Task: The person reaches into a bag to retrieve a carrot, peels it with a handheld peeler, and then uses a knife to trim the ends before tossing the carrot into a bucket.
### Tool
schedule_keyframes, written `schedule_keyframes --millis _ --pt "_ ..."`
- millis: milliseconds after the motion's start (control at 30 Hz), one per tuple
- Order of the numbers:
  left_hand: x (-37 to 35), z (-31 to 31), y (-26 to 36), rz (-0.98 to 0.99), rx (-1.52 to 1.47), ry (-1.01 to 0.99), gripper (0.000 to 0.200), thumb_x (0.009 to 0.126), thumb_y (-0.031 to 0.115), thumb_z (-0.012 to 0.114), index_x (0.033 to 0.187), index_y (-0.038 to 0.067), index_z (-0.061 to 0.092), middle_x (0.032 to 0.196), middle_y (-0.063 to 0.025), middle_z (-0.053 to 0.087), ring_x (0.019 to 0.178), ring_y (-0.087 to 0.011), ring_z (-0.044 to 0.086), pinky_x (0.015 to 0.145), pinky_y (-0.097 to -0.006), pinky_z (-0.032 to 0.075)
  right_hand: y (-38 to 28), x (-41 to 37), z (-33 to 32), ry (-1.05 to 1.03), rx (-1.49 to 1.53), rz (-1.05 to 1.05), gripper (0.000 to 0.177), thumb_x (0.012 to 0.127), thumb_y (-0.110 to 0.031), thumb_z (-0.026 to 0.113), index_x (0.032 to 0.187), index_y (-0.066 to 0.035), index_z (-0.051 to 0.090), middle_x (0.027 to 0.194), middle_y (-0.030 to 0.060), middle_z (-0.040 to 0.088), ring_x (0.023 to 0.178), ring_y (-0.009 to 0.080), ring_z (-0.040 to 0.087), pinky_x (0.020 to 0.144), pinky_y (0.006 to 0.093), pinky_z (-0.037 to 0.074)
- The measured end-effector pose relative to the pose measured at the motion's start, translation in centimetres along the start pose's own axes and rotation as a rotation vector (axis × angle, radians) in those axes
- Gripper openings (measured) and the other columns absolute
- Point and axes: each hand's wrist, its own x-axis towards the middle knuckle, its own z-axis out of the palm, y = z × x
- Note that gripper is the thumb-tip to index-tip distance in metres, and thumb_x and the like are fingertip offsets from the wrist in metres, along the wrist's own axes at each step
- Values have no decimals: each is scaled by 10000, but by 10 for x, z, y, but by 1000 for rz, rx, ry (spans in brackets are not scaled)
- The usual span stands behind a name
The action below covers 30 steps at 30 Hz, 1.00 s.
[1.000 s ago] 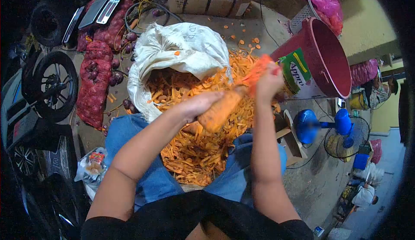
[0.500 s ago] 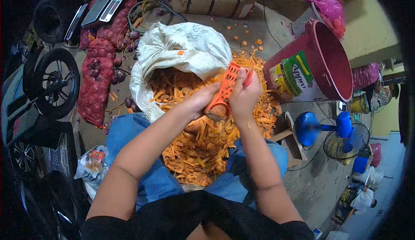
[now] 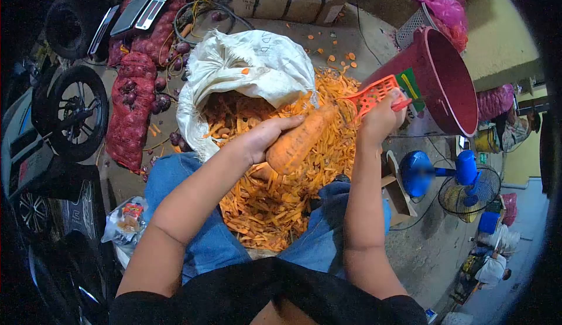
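My left hand (image 3: pixel 261 140) grips a large carrot (image 3: pixel 300 141) at its thick end, with the narrow end pointing up and right. My right hand (image 3: pixel 380 121) is closed round the handle of a red plastic peeler (image 3: pixel 374 95) with a perforated body. The peeler is apart from the carrot, to its right and in front of the bucket. Beneath both hands spreads a heap of orange peelings (image 3: pixel 275 217) between my knees. A white woven sack (image 3: pixel 252 62) lies behind it, its mouth open towards me, with carrots and peelings inside.
A dark red bucket (image 3: pixel 404 62) leans at the right. Red net bags of onions (image 3: pixel 132 117) lie at the left, near a scale (image 3: pixel 136 12) and a wheel (image 3: pixel 76 111). A blue fan (image 3: pixel 417 173) is at the lower right. A person (image 3: pixel 490 269) is far right.
The peeler has moved off the carrot, up and to the right with my right hand. The carrot in my left hand now shows almost whole.
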Motion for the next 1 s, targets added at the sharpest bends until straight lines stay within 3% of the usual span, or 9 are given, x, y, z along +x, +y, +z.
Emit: schedule_keyframes --millis 200,267,367,433,600,700,767,867,1000 --pt "-4 -8 8 142 122 14 352 814 289 393 1024 11 452 937 -96 534 780 -161 552 684 -282 458 -21 0 -1 55 417 265 235 818 -216 426 743 5 457 658 13 446 591 98 410 549 255 344" --pt "0 -13 9 177 233 54 358 817 299 383 1020 12 453 917 -86 538 770 -147 549 681 -272 451 -13 -9 -1 -190 252 64 174 814 -193 430 760 -30 457 685 -4 448 612 73 423 554 216 349" --pt "3 -14 7 209 316 102 357 820 305 372 1011 15 459 901 -76 540 754 -139 548 665 -264 450 -16 -36 6 -288 49 -25 204 817 -210 432 737 -25 462 653 -4 425 604 64 388 559 213 331" --pt "3 -12 8 208 294 104 350 821 300 370 1006 18 463 906 -77 538 748 -145 550 653 -267 456 -17 -40 7 -437 16 -174 254 812 -231 443 682 -13 429 556 17 397 507 92 349 463 247 311" --pt "1 -13 16 247 78 115 341 825 288 351 1023 26 444 864 -79 551 724 -155 560 645 -273 468 -4 -29 9 -382 -46 -154 238 816 -223 437 716 -8 452 549 9 406 502 86 349 458 242 313" --pt "3 -16 13 194 -45 49 355 832 292 315 1044 26 417 862 -111 547 710 -193 565 621 -314 478 -3 -27 14 -309 149 -65 240 816 -232 441 738 -7 472 578 -2 428 515 85 371 474 235 330" --pt "7 -19 9 158 -114 -15 371 838 302 282 1060 27 395 862 -136 542 700 -223 567 603 -343 483 -3 -26 17 -219 365 210 254 806 -253 460 738 -10 487 617 -9 448 530 76 390 492 229 343" --pt "11 -19 4 166 -162 -90 384 839 317 269 1063 24 378 839 -157 539 665 -248 566 568 -374 485 -12 -26 13 -194 396 522 257 792 -266 485 730 -16 494 636 -4 465 539 64 400 500 233 347" --pt "16 -18 1 196 -189 -45 337 824 280 350 1031 27 436 893 -102 543 739 -207 562 627 -316 481 -10 -26 15 -230 467 561 194 797 -234 487 711 -61 476 679 -30 443 608 50 406 570 211 356"
